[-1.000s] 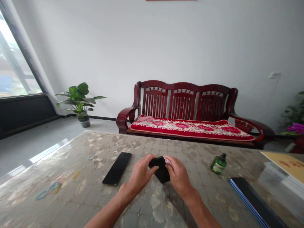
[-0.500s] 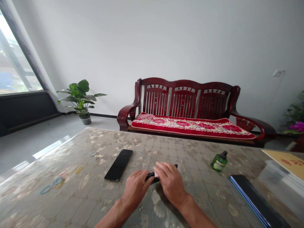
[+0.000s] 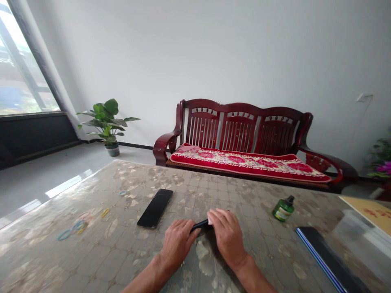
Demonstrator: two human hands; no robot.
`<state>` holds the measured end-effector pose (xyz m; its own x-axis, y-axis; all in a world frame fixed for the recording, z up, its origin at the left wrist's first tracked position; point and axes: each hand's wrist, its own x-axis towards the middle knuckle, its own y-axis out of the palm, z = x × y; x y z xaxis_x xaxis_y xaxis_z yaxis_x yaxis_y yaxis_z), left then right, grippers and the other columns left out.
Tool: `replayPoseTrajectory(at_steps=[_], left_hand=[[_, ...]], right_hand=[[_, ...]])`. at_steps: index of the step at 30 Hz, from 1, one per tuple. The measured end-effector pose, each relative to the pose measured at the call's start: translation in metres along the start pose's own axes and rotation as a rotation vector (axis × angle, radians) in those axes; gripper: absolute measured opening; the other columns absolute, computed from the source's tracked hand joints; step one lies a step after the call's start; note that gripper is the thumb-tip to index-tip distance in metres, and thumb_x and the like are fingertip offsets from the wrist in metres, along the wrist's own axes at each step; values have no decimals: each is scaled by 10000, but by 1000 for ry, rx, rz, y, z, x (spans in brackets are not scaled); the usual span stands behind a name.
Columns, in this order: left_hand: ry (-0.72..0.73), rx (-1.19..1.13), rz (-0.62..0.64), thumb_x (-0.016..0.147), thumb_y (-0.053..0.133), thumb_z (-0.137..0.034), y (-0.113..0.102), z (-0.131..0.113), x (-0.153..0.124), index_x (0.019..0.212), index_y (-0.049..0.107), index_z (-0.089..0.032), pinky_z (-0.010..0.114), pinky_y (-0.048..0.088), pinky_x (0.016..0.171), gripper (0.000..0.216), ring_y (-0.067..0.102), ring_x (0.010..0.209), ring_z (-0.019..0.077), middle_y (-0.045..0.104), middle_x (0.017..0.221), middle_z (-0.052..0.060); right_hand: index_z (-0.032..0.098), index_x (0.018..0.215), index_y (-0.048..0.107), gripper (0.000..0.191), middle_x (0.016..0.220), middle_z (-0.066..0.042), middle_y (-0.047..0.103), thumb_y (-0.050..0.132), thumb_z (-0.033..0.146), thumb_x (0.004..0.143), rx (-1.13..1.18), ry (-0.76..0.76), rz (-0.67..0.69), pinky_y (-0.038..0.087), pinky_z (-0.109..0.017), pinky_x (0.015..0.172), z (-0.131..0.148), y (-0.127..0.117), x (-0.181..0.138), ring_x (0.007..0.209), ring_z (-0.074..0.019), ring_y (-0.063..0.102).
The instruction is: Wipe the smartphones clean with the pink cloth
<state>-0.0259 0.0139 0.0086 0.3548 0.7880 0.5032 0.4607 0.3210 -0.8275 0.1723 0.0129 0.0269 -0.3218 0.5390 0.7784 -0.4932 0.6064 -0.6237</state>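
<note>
Both hands are at a slim black phone (image 3: 200, 224), seen nearly edge-on above the table. My left hand (image 3: 177, 241) is closed round its left end, thumb along the near edge. My right hand (image 3: 228, 236) curls over the right part with a small white tissue (image 3: 209, 220) under its fingertips, pressed to the phone; most of the tissue is hidden. Left of my hands, a second black phone (image 3: 155, 208) lies flat on the table.
The patterned tablecloth (image 3: 128, 260) carries loose rubber bands (image 3: 73, 230) at left. A green bottle (image 3: 283, 208) stands at right, near a stack of phones (image 3: 328, 256) and a clear plastic box (image 3: 357, 240). Beyond the table is a wooden bench (image 3: 235, 126).
My right hand has slid right along the phone with the tissue, so the gap between my hands is wider. The view has shifted slightly.
</note>
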Motion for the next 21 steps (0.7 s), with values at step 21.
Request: replayPoseTrajectory(at_steps=[21], left_hand=[[-51, -40, -15, 963, 522, -346, 4, 1, -3, 740, 548, -240, 267, 407, 604, 248, 628, 634, 199, 639, 671, -6]], right_hand=[[208, 1171, 645, 290, 1118, -62, 706, 438, 145, 978, 16, 81, -42, 453, -368, 935, -30, 8, -6, 1067, -202, 604]])
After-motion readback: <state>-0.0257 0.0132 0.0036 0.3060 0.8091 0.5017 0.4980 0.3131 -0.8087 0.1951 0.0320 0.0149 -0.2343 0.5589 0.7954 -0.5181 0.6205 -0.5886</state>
